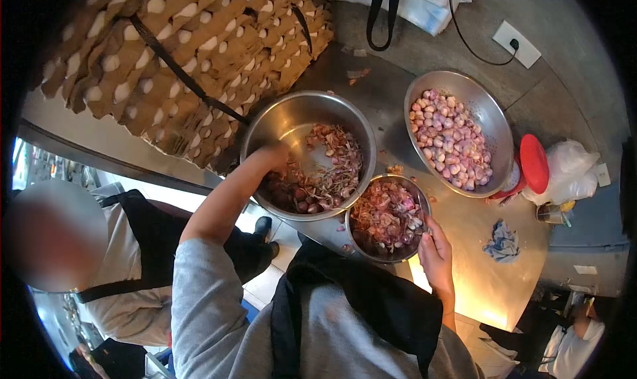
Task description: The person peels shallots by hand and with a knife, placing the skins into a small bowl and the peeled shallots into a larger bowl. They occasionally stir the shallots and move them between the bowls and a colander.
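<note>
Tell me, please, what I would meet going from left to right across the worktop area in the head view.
Brown stack with white spots → large steel bowl → smaller bowl of reddish skins → wide bowl of pinkish bulbs → red disc.

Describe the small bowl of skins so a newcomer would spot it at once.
On the metal counter, find the big deep bowl. The small bowl sits at its near right side, by the right hand. Smallest of three metal vessels, it is heaped with reddish papery skins.
</note>
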Demonstrator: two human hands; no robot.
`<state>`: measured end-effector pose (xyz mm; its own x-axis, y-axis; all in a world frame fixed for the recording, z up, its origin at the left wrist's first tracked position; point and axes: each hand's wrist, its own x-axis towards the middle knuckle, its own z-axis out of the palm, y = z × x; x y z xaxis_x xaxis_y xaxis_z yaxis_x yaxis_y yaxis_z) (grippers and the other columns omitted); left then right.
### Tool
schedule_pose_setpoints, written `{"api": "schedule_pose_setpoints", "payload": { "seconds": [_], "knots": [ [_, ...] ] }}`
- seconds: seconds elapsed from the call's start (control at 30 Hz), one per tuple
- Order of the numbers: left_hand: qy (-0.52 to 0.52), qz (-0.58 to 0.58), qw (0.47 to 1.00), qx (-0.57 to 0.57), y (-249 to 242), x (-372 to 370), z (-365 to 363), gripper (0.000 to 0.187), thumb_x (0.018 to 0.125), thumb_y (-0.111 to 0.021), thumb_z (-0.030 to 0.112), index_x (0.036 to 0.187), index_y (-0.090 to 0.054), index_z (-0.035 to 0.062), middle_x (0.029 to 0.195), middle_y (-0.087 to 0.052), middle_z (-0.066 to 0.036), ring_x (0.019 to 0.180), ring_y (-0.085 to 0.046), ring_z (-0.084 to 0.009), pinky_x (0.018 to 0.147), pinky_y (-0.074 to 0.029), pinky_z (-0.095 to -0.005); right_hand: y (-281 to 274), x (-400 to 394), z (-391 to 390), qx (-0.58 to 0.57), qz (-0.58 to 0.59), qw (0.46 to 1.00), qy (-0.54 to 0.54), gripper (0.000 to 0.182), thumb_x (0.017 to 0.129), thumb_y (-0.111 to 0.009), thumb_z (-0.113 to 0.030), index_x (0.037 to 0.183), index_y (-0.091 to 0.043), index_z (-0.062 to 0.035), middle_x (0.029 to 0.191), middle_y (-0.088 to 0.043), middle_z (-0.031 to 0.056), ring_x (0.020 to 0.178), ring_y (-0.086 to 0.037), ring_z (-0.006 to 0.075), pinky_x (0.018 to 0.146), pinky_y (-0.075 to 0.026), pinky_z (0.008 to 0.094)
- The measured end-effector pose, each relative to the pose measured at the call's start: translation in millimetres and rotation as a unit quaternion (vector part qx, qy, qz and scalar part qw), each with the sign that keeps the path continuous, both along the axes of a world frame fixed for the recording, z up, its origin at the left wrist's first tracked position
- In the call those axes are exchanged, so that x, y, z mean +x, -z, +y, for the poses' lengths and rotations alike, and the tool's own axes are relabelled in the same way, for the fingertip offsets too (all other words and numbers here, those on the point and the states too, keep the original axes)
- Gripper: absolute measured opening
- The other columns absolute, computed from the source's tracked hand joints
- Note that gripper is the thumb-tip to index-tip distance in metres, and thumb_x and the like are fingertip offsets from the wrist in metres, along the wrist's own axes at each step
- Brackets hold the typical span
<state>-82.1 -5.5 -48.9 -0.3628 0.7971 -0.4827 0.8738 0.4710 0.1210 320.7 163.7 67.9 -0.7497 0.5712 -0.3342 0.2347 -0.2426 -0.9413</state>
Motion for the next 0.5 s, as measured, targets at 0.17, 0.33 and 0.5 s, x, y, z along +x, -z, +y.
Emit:
{"api": "schedule_pose_setpoints", "payload": {
  "seconds": [0.17, 0.33, 0.5],
  "knots": [
    [-0.135, -0.181, 0.971, 0.085, -55.3, 43.6, 28.3, 0.061, 0.067, -0.066, 0.045, 0.112, -0.051, 0.0065, 0.100, -0.058, -0.018, 0.096, -0.055, -0.0316, 0.082, -0.043, -0.0382, 11.2, 1.4, -0.6, 0.004, 0.007, 1.000, -0.001, 0.037, 0.090, -0.045, -0.013, 0.125, -0.039, -0.0019, 0.069, -0.043, -0.0055, 0.055, -0.035, 0.0027, 0.048, -0.030, 0.0165],
    [-0.151, -0.219, 0.942, 0.203, -62.7, 70.3, 49.8, 0.054, 0.078, -0.055, 0.047, 0.118, -0.047, 0.0101, 0.096, -0.059, -0.016, 0.093, -0.056, -0.0287, 0.079, -0.042, -0.0376, 11.8, 6.8, 1.8, 0.078, -0.006, 0.997, -0.014, 0.036, 0.089, -0.047, -0.013, 0.122, -0.042, -0.0011, 0.074, -0.049, -0.0026, 0.061, -0.041, 0.0045, 0.053, -0.037, 0.0189],
    [-0.263, -0.262, 0.904, 0.210, -61.5, 59.4, 48.2, 0.052, 0.084, -0.048, 0.045, 0.121, -0.045, 0.0086, 0.097, -0.060, -0.015, 0.094, -0.056, -0.0272, 0.079, -0.042, -0.0369, 4.9, 7.9, 1.2, 0.050, -0.044, 0.998, -0.022, 0.039, 0.088, -0.048, -0.017, 0.122, -0.042, 0.0012, 0.090, -0.053, 0.0041, 0.074, -0.047, 0.0085, 0.067, -0.040, 0.0207]
  ]
}}
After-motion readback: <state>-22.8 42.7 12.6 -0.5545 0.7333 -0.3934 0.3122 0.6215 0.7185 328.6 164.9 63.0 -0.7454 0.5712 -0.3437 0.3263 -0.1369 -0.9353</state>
